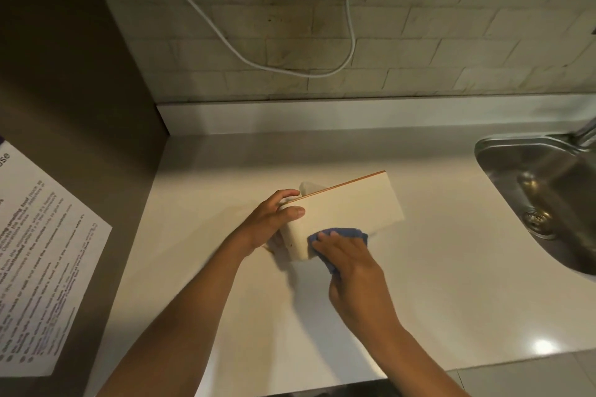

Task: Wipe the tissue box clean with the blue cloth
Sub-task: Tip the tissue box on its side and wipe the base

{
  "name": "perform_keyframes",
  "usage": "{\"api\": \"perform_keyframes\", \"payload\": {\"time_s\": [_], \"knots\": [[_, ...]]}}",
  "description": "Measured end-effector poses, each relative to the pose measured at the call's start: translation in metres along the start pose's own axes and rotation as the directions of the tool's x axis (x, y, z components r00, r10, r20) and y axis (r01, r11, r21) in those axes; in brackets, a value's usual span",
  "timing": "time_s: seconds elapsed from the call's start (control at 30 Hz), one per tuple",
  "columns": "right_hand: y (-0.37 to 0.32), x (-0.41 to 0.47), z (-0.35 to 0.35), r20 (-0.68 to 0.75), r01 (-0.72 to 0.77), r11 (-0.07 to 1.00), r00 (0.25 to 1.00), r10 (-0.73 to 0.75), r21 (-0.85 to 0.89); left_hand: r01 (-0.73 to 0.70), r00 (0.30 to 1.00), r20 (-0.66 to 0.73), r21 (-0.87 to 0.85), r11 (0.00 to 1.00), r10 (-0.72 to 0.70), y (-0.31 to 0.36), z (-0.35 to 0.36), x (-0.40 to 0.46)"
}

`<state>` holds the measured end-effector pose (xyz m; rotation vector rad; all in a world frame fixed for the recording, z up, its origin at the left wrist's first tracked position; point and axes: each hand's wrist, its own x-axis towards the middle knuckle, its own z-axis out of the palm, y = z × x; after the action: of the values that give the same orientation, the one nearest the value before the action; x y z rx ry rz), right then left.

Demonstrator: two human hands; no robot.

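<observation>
— Where's the tissue box [348, 209]?
— On the worktop [419, 300], tilted; the left hand [267, 222] grips its end.
— And the right hand [351, 271]?
— Fingers flat, pressing the blue cloth [335, 235] against its near side.

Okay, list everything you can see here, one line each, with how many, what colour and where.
tissue box: one, cream with a thin orange top edge, mid-counter, tilted
tissue: one, white, poking out behind the box's top edge
blue cloth: one, blue, against the box's near face
counter: one, white, under everything
sink: one, steel, far right
tap: one, metal, right edge above the sink
printed sheet: one, white with dark text, left wall
cable: one, white, looping over the tiled wall
left hand: grips the box's left end
right hand: presses the cloth onto the box
</observation>
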<state>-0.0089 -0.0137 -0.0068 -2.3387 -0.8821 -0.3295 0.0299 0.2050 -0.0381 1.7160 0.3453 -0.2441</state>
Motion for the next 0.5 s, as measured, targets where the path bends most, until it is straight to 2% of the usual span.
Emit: {"api": "perform_keyframes", "payload": {"time_s": [0.17, 0.23, 0.37, 0.5], "knots": [[0.014, 0.02, -0.008, -0.104, -0.172, 0.984, 0.979, 0.176, 0.042, 0.029, 1.0, -0.001, -0.003, 1.0, -0.029, 0.001, -0.003, 0.002], [-0.003, 0.021, -0.001, -0.098, -0.13, 0.991, 0.986, 0.133, 0.038, 0.036, 0.999, -0.005, -0.008, 0.999, -0.036, 0.001, -0.003, 0.004], [-0.018, -0.007, 0.007, 0.031, 0.003, 1.0, 1.0, -0.002, -0.017, 0.047, 0.999, 0.002, -0.004, 0.999, -0.047, -0.002, -0.004, 0.006], [0.009, 0.003, -0.006, -0.001, -0.028, 0.999, 1.0, 0.028, -0.03, 0.06, 0.998, 0.005, -0.028, 0.998, -0.06, -0.003, -0.007, 0.008]]}}
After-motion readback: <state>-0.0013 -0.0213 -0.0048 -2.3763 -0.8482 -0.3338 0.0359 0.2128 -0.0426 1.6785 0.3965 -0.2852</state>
